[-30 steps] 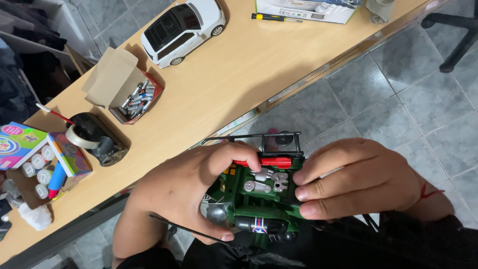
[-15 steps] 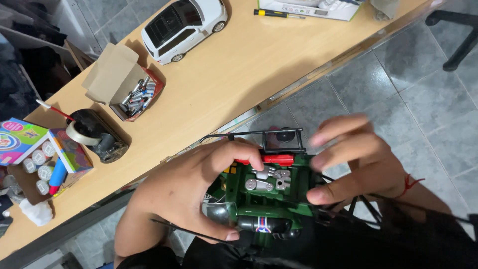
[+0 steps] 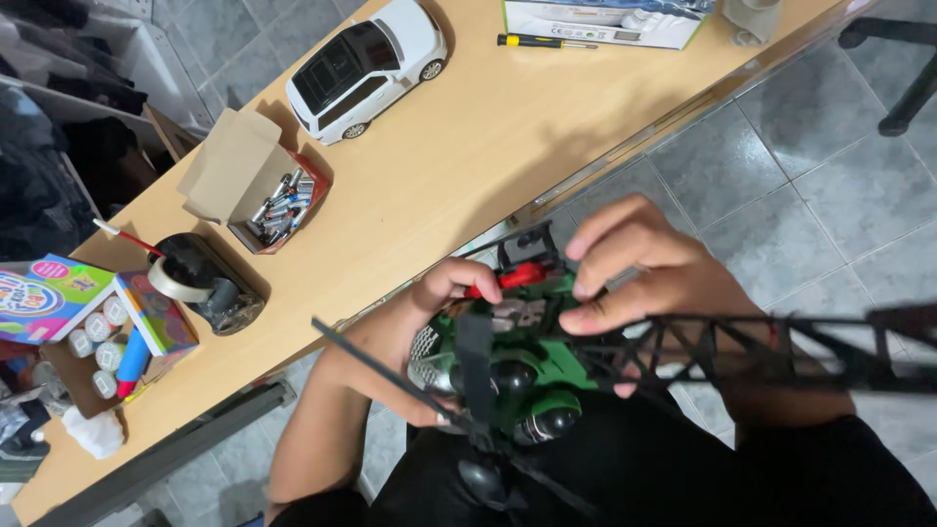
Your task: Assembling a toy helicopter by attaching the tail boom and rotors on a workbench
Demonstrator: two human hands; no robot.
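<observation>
While held off the bench [image 3: 508, 146]:
Toy: green helicopter [image 3: 517, 366], black tail boom
Left hand [image 3: 410, 332]: grip holding its body
Right hand [image 3: 644, 273]: fingertips pinching its top

Bare stretch of the long wooden table [image 3: 508, 137] between white toy car [image 3: 366, 63] and open cardboard box of batteries [image 3: 259, 185]; yellow-handled screwdriver [image 3: 547, 41] lies at far edge.

A long wooden table [image 3: 468, 146] runs diagonally across the view, lit evenly, with soft shadows on its top. Grey floor tiles [image 3: 781, 185] with pale grout lie to its right and beyond its far corner. A black chair base [image 3: 903, 68] stands at the upper right. White shelving [image 3: 59, 88] holding dark items sits at the upper left.
</observation>
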